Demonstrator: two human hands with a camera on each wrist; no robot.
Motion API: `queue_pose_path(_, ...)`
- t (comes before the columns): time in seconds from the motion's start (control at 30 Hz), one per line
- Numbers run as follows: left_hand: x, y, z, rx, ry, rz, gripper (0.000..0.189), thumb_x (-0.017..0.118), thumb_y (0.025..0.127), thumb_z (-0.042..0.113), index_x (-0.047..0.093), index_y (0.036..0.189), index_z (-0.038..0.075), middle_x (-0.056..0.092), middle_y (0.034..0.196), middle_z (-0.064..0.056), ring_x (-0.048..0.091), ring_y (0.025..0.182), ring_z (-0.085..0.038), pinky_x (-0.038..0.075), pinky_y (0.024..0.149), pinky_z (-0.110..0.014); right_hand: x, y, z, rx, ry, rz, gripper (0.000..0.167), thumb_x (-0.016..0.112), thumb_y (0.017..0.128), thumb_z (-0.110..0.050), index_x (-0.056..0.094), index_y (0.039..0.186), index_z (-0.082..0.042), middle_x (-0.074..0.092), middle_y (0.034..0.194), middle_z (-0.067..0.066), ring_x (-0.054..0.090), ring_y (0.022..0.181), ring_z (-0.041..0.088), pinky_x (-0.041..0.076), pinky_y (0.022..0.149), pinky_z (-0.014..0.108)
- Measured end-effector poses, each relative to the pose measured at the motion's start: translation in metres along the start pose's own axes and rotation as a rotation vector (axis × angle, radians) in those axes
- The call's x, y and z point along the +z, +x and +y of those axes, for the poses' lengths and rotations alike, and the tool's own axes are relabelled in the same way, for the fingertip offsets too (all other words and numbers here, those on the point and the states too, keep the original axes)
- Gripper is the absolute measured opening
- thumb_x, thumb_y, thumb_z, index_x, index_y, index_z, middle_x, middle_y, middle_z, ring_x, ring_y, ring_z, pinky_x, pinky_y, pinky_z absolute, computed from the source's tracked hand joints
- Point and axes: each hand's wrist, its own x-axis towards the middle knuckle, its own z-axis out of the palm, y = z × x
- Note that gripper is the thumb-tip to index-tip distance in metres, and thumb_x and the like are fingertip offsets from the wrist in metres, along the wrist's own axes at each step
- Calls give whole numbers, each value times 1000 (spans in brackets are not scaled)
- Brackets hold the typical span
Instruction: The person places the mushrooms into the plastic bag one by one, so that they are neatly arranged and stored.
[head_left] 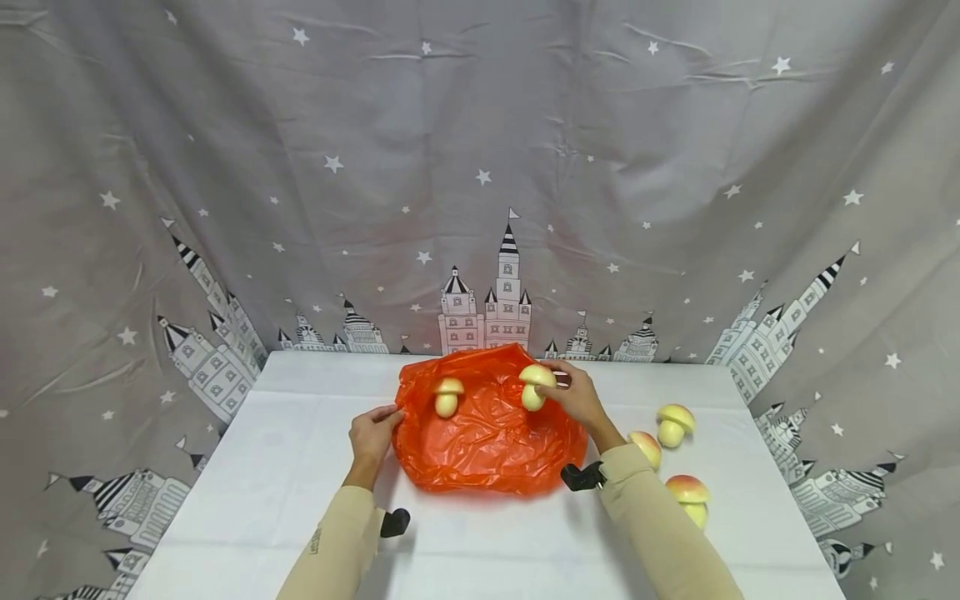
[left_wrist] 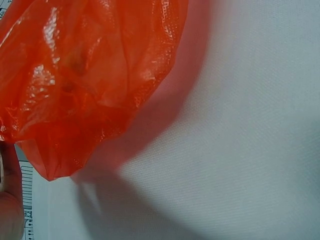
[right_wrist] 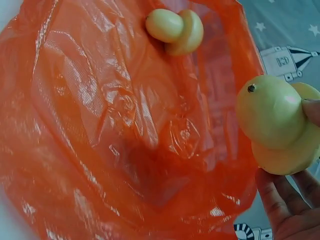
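A thin red-orange plastic bag (head_left: 480, 450) lies spread wide at the middle of the table, its mouth facing me. My left hand (head_left: 371, 435) pinches the bag's left rim; only a sliver of that hand (left_wrist: 10, 205) shows in the left wrist view. In my right hand (head_left: 581, 402) is a pale yellow toy mushroom (head_left: 537, 385), gripped between thumb and fingers over the bag's right side. The right wrist view has this held mushroom (right_wrist: 272, 112) with its dark-tipped stem towards the camera. Inside the bag, a second mushroom (head_left: 447, 400) rests at the back left.
To the right of the bag, near my right forearm, are three more toy mushrooms: one at the back (head_left: 675, 423), one partly behind the sleeve (head_left: 647, 447), one nearer (head_left: 688, 493). A white cloth covers the table (head_left: 285, 467). Behind it hangs a grey castle-print curtain (head_left: 375, 208).
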Motion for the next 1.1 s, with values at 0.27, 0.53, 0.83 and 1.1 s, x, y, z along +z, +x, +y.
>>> queue_pose_path(0.27, -1, 0, 1, -25, -12, -9, 30, 65, 92, 13, 67, 115, -5, 65, 115, -25, 61, 105, -34, 50, 95, -44, 15, 11, 5, -12, -4, -22, 47, 72, 83, -4, 59, 128, 1, 58, 126, 20, 59, 107, 35, 52, 91, 43)
queue_pose_path(0.53, 1, -1, 3, -59, -30, -28, 31, 63, 93, 14, 66, 118, -3, 63, 118, -25, 61, 104, -33, 50, 95, -42, 26, 18, 6, 13, -3, -42, 47, 71, 83, -6, 58, 128, 0, 59, 125, 19, 58, 110, 34, 54, 89, 40)
queue_pose_path(0.83, 0, -1, 4, -20, 3, -7, 28, 65, 91, 14, 68, 113, -4, 66, 112, -24, 63, 98, -31, 54, 89, -38, 41, 26, 11, 6, 7, -41, 47, 72, 83, -4, 57, 127, 3, 59, 124, 20, 58, 112, 34, 53, 89, 41)
queue_pose_path(1.1, 0, 1, 3, -27, -21, 8, 28, 67, 90, 13, 69, 113, -4, 66, 112, -24, 63, 100, -31, 53, 90, -39, 52, 32, 11, 37, -37, -60, 48, 71, 86, -9, 56, 130, -1, 58, 125, 16, 57, 112, 32, 53, 89, 41)
